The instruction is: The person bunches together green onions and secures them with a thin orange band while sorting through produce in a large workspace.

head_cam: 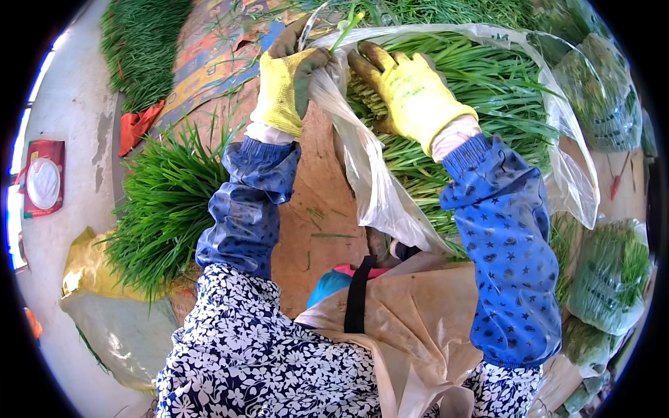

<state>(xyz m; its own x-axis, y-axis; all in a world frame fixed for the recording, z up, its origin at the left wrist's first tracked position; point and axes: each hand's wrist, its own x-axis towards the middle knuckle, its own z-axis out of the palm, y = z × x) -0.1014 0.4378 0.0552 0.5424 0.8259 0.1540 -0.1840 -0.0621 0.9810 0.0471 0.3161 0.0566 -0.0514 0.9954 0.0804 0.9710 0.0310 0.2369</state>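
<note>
My left hand (285,86), in a yellow knit glove with a dark coated palm, pinches the gathered edge of a clear plastic bag (368,162). Inside the bag lies a large bundle of long green leaves (486,99), probably Chinese chives, with pale cut ends towards the left. My right hand (415,96), gloved alike, rests on those pale ends, fingers apart and thumb lower down. Its fingertips are close to the bag's gathered edge; whether they touch the plastic is hard to see. A pale green stem (347,31) sticks up beside my left fingertips.
A loose bunch of chives (167,204) lies by my left forearm, near yellow plastic sheeting (91,261). Another heap (143,52) is at the far left, beside a red cloth (138,128). Filled bags (609,274) line the right side. A red wipes packet (44,177) lies left.
</note>
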